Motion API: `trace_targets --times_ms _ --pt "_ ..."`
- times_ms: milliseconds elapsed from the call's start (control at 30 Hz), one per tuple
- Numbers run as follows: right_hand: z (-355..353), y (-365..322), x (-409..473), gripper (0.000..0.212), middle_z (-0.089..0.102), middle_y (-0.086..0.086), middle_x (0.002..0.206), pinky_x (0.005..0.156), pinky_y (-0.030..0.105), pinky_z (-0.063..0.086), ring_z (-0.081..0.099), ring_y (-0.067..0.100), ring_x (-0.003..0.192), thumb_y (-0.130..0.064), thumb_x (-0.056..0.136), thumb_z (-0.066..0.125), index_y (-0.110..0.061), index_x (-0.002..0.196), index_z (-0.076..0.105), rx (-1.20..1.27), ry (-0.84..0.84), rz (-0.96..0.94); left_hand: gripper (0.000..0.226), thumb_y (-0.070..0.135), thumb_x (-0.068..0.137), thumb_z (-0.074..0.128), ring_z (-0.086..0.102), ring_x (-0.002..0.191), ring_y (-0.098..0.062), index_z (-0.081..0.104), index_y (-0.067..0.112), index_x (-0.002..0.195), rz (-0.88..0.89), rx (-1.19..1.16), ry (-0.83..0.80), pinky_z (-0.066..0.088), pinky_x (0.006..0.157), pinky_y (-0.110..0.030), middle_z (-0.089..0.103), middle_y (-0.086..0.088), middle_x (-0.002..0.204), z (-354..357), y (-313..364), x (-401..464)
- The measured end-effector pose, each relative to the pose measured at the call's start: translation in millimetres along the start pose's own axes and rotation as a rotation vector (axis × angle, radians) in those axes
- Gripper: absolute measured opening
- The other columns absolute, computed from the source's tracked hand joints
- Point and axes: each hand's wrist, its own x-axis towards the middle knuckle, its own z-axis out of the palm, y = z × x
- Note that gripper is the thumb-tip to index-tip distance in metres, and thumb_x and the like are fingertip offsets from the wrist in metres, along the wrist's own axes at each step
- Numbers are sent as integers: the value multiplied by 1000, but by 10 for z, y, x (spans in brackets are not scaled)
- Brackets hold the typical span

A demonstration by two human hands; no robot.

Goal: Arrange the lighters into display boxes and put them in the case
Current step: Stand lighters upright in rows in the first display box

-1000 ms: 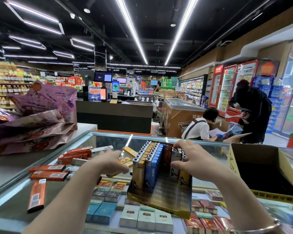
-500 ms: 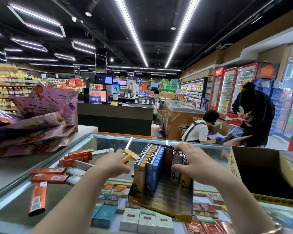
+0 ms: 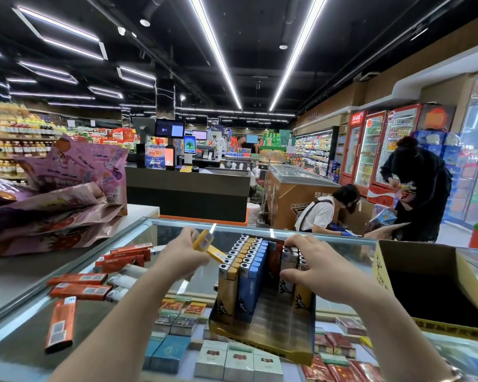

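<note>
Two hands at work over the glass surface. Display box sits mid-surface, as landmark. Inside it: upright lighters in rows, a yellow row and a blue row at its left side. Right hand grasps a small cluster of lighters at the box's right side, fingers curled over their tops. Left hand, just left of the box, pinches yellow lighters above the glass. Loose orange lighters lie well left of the box. Open cardboard carton stands right of the box.
</note>
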Motion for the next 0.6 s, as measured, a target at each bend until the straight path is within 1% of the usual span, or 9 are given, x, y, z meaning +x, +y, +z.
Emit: trace_targets --times_ms 67,133,233,300,367,433,500,533,600 --pt "0 -6 -7 58 37 -7 140 105 36 34 32 14 128 -49 87 57 -32 137 32 -8 12 6 44 13 78 70 56 83 -17 43 26 110 50 -342 5 44 61 -25 52 -3 97 -93 129 -56" --pt "-2 -24 -2 58 37 -6 142 108 38 30 30 16 131 -54 88 52 -31 138 33 -71 42 2 44 19 71 75 56 85 -20 51 30 106 118 -622 -8 42 62 -27 58 -2 97 -162 269 -153" --pt "-31 -77 -3 53 39 -9 139 110 39 26 27 14 131 -57 88 48 -30 133 41 -99 151 -57 44 34 50 85 59 75 -16 65 34 89 275 -872 -95 48 59 -28 66 2 81 -181 432 -304" --pt "-51 -148 -34 44 46 -11 132 107 35 28 31 9 126 -54 88 50 -29 125 49 25 271 -170 58 42 36 92 63 69 -11 65 30 86 352 -968 -149 52 55 -23 68 1 77 -148 511 -365" --pt "-49 -243 -75 38 55 -15 119 99 22 34 42 2 117 -50 85 56 -29 115 57 203 364 -293 72 45 30 93 65 68 -10 62 26 93 396 -1014 -153 52 56 -22 69 -1 78 -97 563 -385" --pt "-21 -361 -127 31 61 -19 103 87 13 41 53 -6 100 -47 81 61 -30 108 59 362 358 -371 71 44 31 93 66 72 -14 63 28 93 425 -1038 -145 54 59 -25 67 -4 82 -52 591 -404" --pt "39 -478 -176 23 65 -16 91 80 16 47 60 -3 87 -42 80 65 -39 100 54 422 317 -425 66 45 32 93 64 74 -17 63 29 89 451 -1037 -114 55 62 -27 64 -7 84 -28 613 -426" --pt "75 -534 -199 24 66 -15 88 78 18 49 61 -2 83 -41 81 66 -43 97 49 432 311 -439 66 45 33 92 64 74 -17 62 27 89 465 -1030 -97 55 62 -28 63 -7 85 -20 620 -436" --pt "141 -606 -223 26 66 -13 86 76 18 51 62 -2 80 -38 81 66 -43 95 44 473 326 -449 66 45 36 92 65 73 -18 60 25 90 491 -1021 -91 55 61 -29 64 -5 84 -7 631 -450"
